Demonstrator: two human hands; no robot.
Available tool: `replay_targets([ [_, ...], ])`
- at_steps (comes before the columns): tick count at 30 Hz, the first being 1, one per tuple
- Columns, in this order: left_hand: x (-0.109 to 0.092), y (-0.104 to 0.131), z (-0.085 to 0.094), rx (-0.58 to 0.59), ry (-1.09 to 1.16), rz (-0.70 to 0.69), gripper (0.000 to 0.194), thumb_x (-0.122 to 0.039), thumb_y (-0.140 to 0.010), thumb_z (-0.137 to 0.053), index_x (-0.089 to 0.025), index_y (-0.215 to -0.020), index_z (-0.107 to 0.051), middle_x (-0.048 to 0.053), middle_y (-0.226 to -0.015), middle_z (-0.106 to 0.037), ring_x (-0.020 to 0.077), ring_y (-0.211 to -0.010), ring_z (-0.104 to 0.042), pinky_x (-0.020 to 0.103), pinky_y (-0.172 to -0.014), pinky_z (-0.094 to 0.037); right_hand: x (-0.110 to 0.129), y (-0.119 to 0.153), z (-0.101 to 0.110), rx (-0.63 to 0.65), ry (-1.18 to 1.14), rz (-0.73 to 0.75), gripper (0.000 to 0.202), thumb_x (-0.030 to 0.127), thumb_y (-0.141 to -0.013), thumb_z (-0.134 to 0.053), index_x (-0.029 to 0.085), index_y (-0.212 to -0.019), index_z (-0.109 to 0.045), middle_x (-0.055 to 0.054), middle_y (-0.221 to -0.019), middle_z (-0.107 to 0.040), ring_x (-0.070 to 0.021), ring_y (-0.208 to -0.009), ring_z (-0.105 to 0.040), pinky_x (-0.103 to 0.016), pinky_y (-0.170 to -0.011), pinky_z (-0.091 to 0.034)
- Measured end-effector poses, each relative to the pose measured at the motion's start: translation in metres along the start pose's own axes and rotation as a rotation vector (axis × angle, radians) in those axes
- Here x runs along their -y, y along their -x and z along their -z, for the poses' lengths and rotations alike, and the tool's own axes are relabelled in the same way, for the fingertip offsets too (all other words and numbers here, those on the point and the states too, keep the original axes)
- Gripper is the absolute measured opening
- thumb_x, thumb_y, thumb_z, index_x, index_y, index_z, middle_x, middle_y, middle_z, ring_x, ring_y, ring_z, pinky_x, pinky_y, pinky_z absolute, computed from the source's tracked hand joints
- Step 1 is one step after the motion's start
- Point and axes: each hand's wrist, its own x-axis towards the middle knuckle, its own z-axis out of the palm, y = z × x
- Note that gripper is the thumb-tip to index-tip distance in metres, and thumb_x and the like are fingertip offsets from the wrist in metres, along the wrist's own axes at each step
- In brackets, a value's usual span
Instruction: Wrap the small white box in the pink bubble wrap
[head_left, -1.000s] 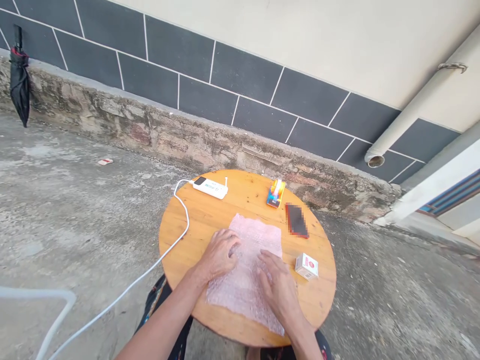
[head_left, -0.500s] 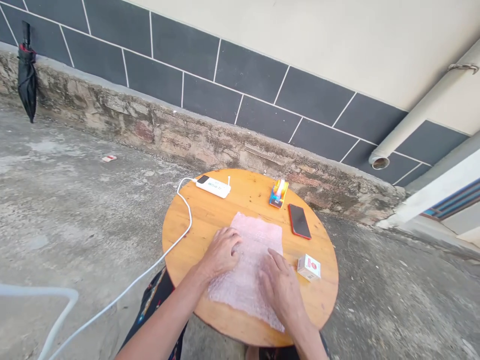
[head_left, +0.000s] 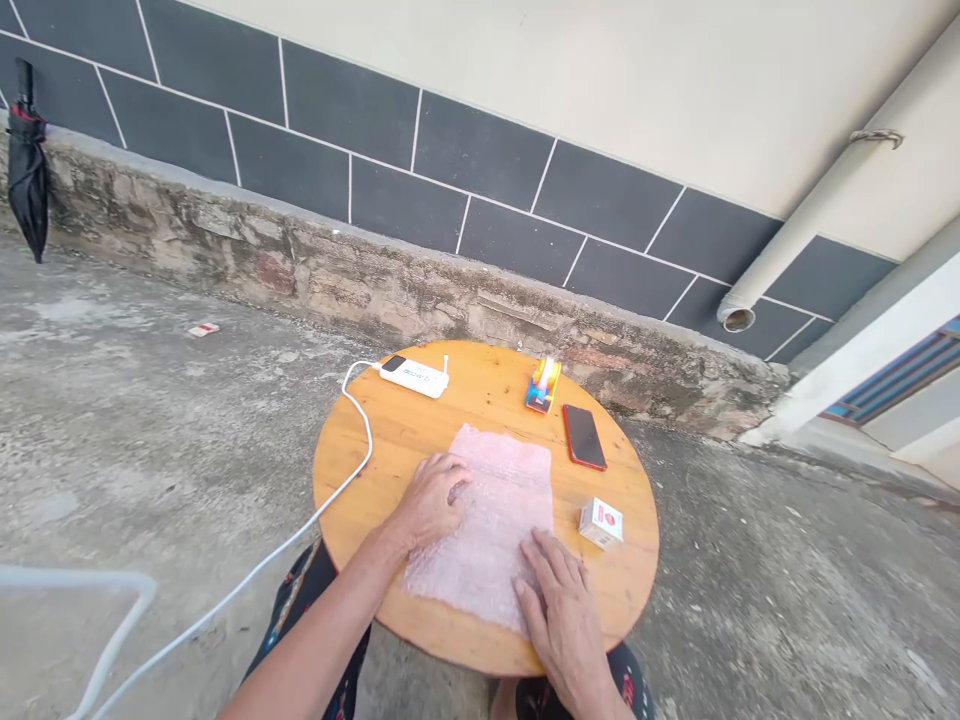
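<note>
A pink sheet of bubble wrap (head_left: 499,505) lies spread out on the round wooden table (head_left: 351,545). My left hand (head_left: 431,503) rests on its left edge, fingers slightly bent and apart, gripping nothing. Near the lower right corner, my right hand (head_left: 556,598) lies palm down across the sheet's edge with its fingers stretched out. Just beyond that hand stands a small white box (head_left: 601,523) with red print. A smartphone (head_left: 584,437) in a red case lies farther back, beside a yellow and blue tape dispenser (head_left: 542,385).
A white power strip (head_left: 415,377) sits at the table's back left, its white cable (head_left: 300,527) running off the left side to the ground. Behind the table is a low stone ledge (head_left: 427,300) with a tiled wall. A folded black umbrella (head_left: 28,180) leans there at far left.
My right hand has slid down and toward me over the bubble wrap. The left hand stays at the sheet's left side. The whole view has shifted slightly.
</note>
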Motion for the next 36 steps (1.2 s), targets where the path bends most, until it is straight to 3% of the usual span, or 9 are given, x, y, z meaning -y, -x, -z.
replay_targets([
  [4, -0.016, 0.006, 0.013, 0.04, -0.032, -0.042, 0.045, -0.007, -0.063, -0.05, -0.024, -0.103, -0.062, 0.005, -0.113, -0.059, 0.0237, -0.107, -0.051, 0.039, -0.094, -0.04, 0.005, -0.001, -0.002, -0.039, -0.034, -0.003, 0.036, 0.027, -0.09, -0.05, 0.022, -0.124, -0.055, -0.008, -0.135, -0.05, -0.0295, -0.122, -0.045, -0.048, -0.099, -0.037],
  [8, -0.032, 0.032, 0.016, 0.106, -0.086, -0.114, 0.037, -0.011, -0.072, -0.052, -0.025, -0.105, -0.063, 0.005, -0.122, -0.056, 0.0248, -0.117, -0.045, 0.041, -0.1, -0.035, 0.006, -0.001, -0.001, -0.05, -0.053, -0.015, 0.036, 0.025, -0.089, -0.051, 0.022, -0.125, -0.055, -0.008, -0.134, -0.051, -0.0297, -0.121, -0.045, -0.048, -0.099, -0.035],
  [13, -0.026, 0.059, 0.009, 0.151, -0.058, -0.073, 0.037, -0.012, -0.072, -0.052, -0.023, -0.105, -0.063, 0.006, -0.128, -0.053, 0.0254, -0.121, -0.043, 0.043, -0.103, -0.034, 0.006, 0.001, 0.002, -0.066, -0.12, -0.017, 0.033, 0.024, -0.088, -0.053, 0.022, -0.12, -0.057, -0.007, -0.131, -0.053, -0.0293, -0.117, -0.046, -0.048, -0.098, -0.034],
  [20, -0.022, 0.057, 0.007, 0.144, -0.056, -0.072, 0.042, -0.009, -0.066, -0.05, -0.023, -0.103, -0.063, 0.006, -0.127, -0.054, 0.0258, -0.12, -0.045, 0.044, -0.102, -0.037, 0.0, 0.008, -0.006, -0.23, -0.245, -0.125, 0.02, 0.018, -0.089, -0.046, 0.02, -0.096, -0.064, -0.008, -0.111, -0.063, -0.0254, -0.105, -0.053, -0.044, -0.092, -0.037],
  [25, -0.024, 0.06, 0.008, 0.095, -0.06, -0.1, 0.037, -0.011, -0.068, -0.051, -0.021, -0.101, -0.063, 0.007, -0.123, -0.056, 0.0252, -0.119, -0.046, 0.044, -0.102, -0.037, -0.003, 0.01, -0.008, -0.278, -0.275, -0.169, 0.019, 0.019, -0.087, -0.047, 0.019, -0.095, -0.064, -0.009, -0.11, -0.063, -0.0252, -0.104, -0.054, -0.043, -0.091, -0.038],
  [31, -0.023, 0.061, 0.007, 0.093, -0.085, -0.112, 0.05, -0.013, -0.065, -0.054, -0.021, -0.114, -0.059, 0.009, -0.129, -0.051, 0.0271, -0.122, -0.042, 0.046, -0.104, -0.034, 0.036, -0.007, 0.008, -0.13, -0.217, -0.052, 0.036, 0.016, -0.085, -0.051, 0.02, -0.12, -0.057, -0.008, -0.133, -0.051, -0.028, -0.12, -0.043, -0.045, -0.098, -0.032],
  [36, -0.025, 0.061, 0.007, 0.1, -0.089, -0.141, 0.046, -0.013, -0.063, -0.053, -0.022, -0.107, -0.063, 0.007, -0.129, -0.053, 0.0268, -0.122, -0.042, 0.046, -0.106, -0.031, 0.058, -0.026, 0.01, 0.018, -0.285, 0.075, 0.034, 0.016, -0.085, -0.053, 0.019, -0.119, -0.058, -0.008, -0.128, -0.056, -0.0258, -0.118, -0.046, -0.041, -0.099, -0.032],
])
